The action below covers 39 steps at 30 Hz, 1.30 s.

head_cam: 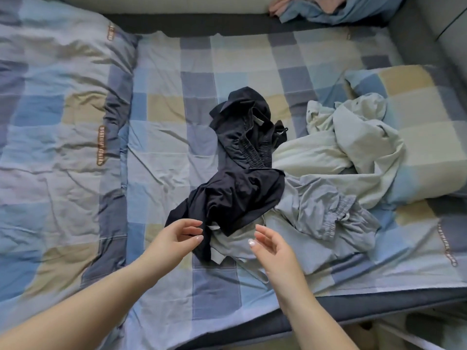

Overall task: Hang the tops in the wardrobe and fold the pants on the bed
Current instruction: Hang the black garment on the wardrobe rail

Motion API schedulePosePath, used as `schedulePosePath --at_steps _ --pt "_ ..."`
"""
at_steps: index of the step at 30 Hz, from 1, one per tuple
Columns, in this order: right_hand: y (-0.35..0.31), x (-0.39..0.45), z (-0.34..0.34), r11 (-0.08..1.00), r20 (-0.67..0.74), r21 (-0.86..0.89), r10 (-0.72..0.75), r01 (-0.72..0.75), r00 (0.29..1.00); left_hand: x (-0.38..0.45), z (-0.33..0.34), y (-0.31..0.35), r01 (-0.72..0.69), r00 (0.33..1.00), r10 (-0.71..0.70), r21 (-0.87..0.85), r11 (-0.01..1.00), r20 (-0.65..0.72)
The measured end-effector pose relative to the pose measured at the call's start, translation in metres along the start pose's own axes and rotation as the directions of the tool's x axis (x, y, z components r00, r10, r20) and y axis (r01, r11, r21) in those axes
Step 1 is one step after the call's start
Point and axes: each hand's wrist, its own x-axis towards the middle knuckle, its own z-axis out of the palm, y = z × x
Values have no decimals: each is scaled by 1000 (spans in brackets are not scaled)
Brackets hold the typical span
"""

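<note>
Hands reach out over the bed [177,102], both with relaxed, slightly spread fingers and holding nothing. The left hand [177,236] hovers at the near end of the crumpled dark pants [240,188], its fingertips just beside the fabric edge; whether they touch it cannot be told. The right hand [273,246] hovers over the pale grey garment [316,223] that lies partly under the dark pants and spreads off beyond that hand. Farther out past the right hand lies a rumpled cream garment [353,147], touching a checked pillow [417,122]. Beyond the left hand sits a folded checked duvet [63,122]. Pink and blue cloth [328,8] lies at the far edge.
</note>
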Motion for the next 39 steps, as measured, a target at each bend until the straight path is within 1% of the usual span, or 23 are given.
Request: schedulePosePath --at_steps 2,4,6,11,14,20,22,24,26,28,30,32,34,36,39 --pt "18 35 1 999 1 -3 43 -43 999 40 11 -15 -6 999 8 56 998 -40" --pt "28 61 4 997 3 -9 76 -76 997 72 18 -24 -23 995 42 192 981 -96" --pt "47 91 14 997 26 -23 79 -79 997 106 26 -39 -36 990 77 317 948 -120" --pt "82 141 44 997 93 -18 77 -75 993 160 40 -74 -86 984 137 363 928 -117" --pt "101 160 60 996 144 -40 83 -78 986 182 49 -93 -83 985 136 392 916 -108" --pt "127 178 78 994 200 -92 82 -65 976 200 55 -112 -66 974 139 364 929 -177" --pt "131 172 85 994 230 -85 80 -62 970 191 50 -112 -48 979 97 262 964 -177" --pt "132 163 91 994 250 -112 38 -10 967 176 44 -105 -52 995 57 71 996 -79" --pt "127 153 97 989 228 -135 -28 60 973 156 37 -92 -54 996 60 -108 993 59" --pt "118 144 103 983 162 -141 -92 115 983 137 31 -76 -55 986 82 -187 981 142" --pt "102 129 106 979 102 -86 -174 183 980 117 21 -54 -97 980 134 -233 968 147" --pt "84 114 107 974 67 22 -227 226 972 100 11 -31 -175 972 209 -256 951 112" --pt "58 96 102 964 7 126 -238 235 971 78 -2 -8 -255 957 279 -231 939 76" --pt "28 74 93 947 -57 207 -241 248 969 53 -18 11 -307 946 321 -192 932 43" --pt "-15 28 72 902 -118 321 -264 289 957 8 -46 26 -333 942 336 -110 936 7"
